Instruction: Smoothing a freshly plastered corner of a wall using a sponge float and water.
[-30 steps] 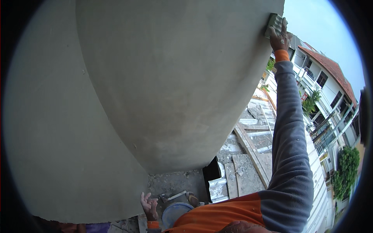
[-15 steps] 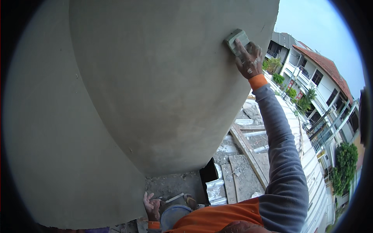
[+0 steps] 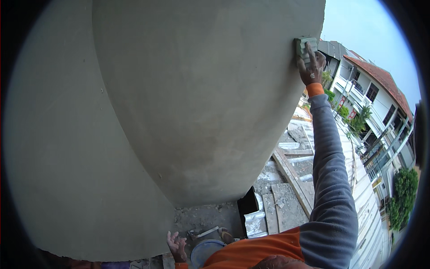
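My right hand [image 3: 312, 67], at the end of an outstretched arm, grips a grey-green block with a ribbed back [image 3: 306, 50]. The block looks like a sponge, though its material is hard to make out. Its face lies against the smooth grey plastered wall [image 3: 192, 103], high up near the wall's right edge. Low in the view, my left hand [image 3: 176, 245] is held up with its fingers spread and nothing in it. It is close to the lower edge of the left wall face [image 3: 103, 188]; whether it touches the wall, I cannot tell.
Beside my left hand stands a round bucket [image 3: 207, 251], near a light-coloured stick or handle [image 3: 208, 232] on the dirty floor. To the right, wooden planks [image 3: 291, 179] and metal roof sheets [image 3: 358, 197] lie below. Houses [image 3: 376, 85] and trees stand beyond.
My right hand has slid the block rightward across the wall, to near its right edge. The whole view has shifted slightly. My left hand remains low by the wall with its fingers spread.
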The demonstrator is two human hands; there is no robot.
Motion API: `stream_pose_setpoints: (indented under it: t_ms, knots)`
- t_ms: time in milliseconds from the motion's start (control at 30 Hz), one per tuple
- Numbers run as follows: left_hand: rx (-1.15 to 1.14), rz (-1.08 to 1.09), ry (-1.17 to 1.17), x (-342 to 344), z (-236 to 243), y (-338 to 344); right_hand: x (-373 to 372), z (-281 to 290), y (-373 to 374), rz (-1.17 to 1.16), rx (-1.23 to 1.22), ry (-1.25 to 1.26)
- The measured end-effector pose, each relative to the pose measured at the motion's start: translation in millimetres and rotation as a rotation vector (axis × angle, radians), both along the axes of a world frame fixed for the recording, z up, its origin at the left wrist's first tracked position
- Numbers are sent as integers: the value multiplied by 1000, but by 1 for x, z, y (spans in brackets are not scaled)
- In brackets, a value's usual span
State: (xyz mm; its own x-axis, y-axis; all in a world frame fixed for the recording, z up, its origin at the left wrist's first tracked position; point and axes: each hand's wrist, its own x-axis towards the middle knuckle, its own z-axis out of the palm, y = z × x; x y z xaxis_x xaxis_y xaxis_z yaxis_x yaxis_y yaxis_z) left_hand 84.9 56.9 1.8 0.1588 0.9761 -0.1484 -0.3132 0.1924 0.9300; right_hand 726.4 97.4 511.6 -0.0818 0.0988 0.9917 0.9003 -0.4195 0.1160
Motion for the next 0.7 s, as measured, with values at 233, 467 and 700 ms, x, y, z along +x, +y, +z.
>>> stream_pose_setpoints:
  t_ms: [233, 467, 700]
  knots:
    - [7, 84, -7, -12, 6, -12, 1, -77, 18, 141, 52, 97]
    - [61, 28, 66, -1, 11, -4, 41, 12, -6, -35, 173, 266]
    - [21, 88, 45, -12, 0, -16, 1, -15, 27, 116, 106, 82]
